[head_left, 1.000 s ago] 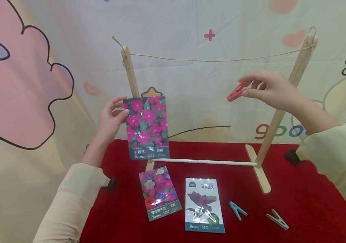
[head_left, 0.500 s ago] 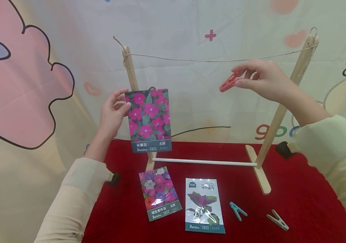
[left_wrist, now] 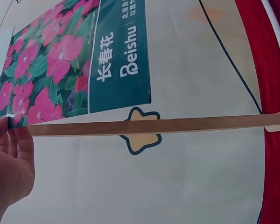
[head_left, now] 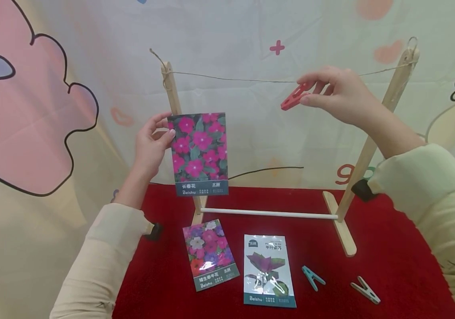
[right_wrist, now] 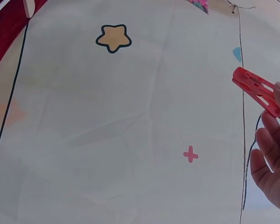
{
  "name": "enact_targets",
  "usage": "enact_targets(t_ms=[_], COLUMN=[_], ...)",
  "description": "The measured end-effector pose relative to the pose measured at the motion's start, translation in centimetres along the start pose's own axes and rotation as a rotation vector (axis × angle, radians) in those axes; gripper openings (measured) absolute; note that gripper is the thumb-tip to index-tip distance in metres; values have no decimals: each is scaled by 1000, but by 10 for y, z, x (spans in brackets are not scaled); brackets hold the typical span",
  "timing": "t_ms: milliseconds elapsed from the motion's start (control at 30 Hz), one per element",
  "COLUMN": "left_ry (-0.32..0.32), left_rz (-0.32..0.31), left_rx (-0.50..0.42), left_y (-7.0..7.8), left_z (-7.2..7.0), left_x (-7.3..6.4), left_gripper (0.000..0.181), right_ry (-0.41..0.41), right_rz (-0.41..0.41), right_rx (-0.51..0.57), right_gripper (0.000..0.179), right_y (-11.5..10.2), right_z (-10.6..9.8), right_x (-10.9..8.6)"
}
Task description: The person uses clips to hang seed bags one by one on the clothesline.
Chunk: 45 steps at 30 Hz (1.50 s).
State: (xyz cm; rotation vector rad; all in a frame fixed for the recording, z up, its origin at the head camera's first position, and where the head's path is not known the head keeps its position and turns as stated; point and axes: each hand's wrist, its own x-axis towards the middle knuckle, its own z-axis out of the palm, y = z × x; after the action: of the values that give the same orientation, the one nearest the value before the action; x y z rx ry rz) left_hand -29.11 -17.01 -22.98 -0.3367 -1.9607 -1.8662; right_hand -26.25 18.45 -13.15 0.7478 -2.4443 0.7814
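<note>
My left hand [head_left: 152,144] pinches the upper left edge of a seed packet [head_left: 199,153] printed with pink flowers, held upright in front of the rack's left post. The packet's top edge is below the string [head_left: 235,79]. In the left wrist view, thumb and fingers grip a corner of the same packet [left_wrist: 60,65]. My right hand [head_left: 337,95] pinches a red clothespin [head_left: 294,97] by its handle end, its nose pointing down and left, close to the string. The right wrist view shows the red clothespin [right_wrist: 256,88] between thumb and fingers, overlapping the string.
On the red cloth [head_left: 163,283] lie a seed packet with mixed flowers [head_left: 210,254], a white packet with a purple plant [head_left: 269,270], a blue clothespin [head_left: 313,278] and a pale clothespin [head_left: 366,290]. A wooden post [head_left: 371,146] stands right; a white rod [head_left: 269,213] runs low between the posts.
My left hand has raised the pink-flower packet and shifted it slightly right. My right hand has moved up and left with the red clothespin, nearer the string.
</note>
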Motion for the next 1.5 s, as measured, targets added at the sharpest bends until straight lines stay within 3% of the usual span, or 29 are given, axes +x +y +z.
enact_targets(t_ms=[333,1200,1500], left_ry=[16,55,71], left_rz=[28,63,73], left_rx=[28,-65,-59], left_y=[8,21,23], left_z=[4,16,21], left_x=[3,16,18], left_gripper=[37,37,37], right_ry=[16,10,13], right_rz=[9,77,80], right_rx=[10,54,53], right_gripper=[31,37,34], right_y=[-5,-27,-34], right_z=[2,6,9], right_x=[14,44,54])
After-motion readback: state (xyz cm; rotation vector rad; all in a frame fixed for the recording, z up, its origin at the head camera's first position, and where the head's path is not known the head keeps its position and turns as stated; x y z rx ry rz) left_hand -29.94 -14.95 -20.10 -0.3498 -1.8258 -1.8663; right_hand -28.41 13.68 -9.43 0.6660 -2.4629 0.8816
